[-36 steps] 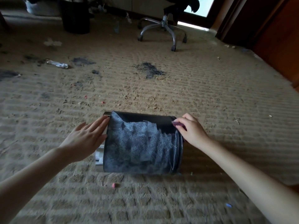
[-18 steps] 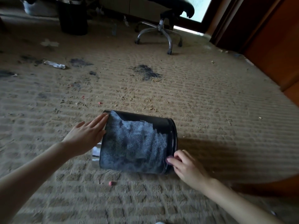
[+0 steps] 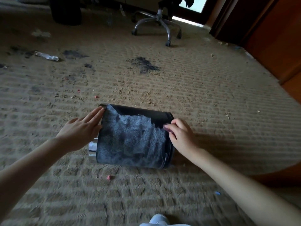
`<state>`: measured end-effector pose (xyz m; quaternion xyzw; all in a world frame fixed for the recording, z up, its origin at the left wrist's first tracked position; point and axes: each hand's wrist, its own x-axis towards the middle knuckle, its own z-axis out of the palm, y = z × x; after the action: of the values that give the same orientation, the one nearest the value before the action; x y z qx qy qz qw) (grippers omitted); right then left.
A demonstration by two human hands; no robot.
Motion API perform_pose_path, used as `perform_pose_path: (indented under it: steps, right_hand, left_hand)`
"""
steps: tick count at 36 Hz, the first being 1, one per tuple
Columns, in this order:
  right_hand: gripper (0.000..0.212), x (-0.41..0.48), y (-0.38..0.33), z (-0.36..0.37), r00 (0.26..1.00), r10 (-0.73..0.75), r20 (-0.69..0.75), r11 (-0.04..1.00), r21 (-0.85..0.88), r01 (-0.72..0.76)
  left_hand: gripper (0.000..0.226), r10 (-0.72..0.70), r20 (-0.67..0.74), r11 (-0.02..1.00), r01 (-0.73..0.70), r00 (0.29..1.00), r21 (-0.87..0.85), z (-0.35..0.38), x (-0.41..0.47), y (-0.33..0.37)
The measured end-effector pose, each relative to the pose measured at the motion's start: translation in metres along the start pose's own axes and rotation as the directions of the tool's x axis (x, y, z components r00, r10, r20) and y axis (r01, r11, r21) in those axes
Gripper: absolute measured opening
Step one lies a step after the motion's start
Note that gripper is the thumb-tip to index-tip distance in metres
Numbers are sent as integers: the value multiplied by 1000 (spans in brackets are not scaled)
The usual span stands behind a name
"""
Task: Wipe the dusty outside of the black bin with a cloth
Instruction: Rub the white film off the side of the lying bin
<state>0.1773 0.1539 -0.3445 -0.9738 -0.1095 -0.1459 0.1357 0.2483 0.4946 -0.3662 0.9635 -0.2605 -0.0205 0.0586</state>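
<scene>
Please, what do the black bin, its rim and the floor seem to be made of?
The black bin looks like smooth plastic or coated metal, dulled by grey dust. Its rim is shiny silver, likely metal. The floor is beige ribbed carpet.

Bin (image 3: pixel 133 139): black wall, matt grey where dust coats it, smooth and glossy along the bare upper strip. Rim (image 3: pixel 92 154): polished, reflective metal. Carpet (image 3: pixel 195 95): coarse ribbed pile, gritty. Chair base (image 3: pixel 154 19): bright metal. Panel (image 3: pixel 276 38): smooth reddish wood.
</scene>
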Motion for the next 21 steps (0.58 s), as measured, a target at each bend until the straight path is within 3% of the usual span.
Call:
perform_pose_path:
  steps: [5, 7, 9, 11, 15, 21]
  right_hand:
    - [21, -41, -5, 0, 985, -151, 88, 987, -39, 155]
    - [13, -55, -4, -4, 945, -260, 198, 957, -80, 280]
    - [21, -58, -3, -11, 904, -343, 257, 918, -115, 380]
    - [24, -47, -2, -20, 929, -315, 196, 939, -78, 335]
    - [19, 3, 5, -29, 995, -96, -20, 995, 16, 97]
    - [23, 26, 3, -8, 999, -28, 43, 999, 27, 27]
  left_hand:
    - [58, -40, 33, 999, 39, 999, 21, -7, 4, 4]
    - [58, -60, 45, 998, 60, 997, -1, -9, 7, 6]
    - [59, -72, 50, 997, 73, 996, -16, -10, 7, 6]
    - [60, -71, 43, 997, 72, 997, -16, -9, 7, 5]
    - [59, -72, 43, 997, 73, 996, -25, -10, 6, 7]
    - [60, -65, 39, 998, 66, 997, -20, -11, 5, 8]
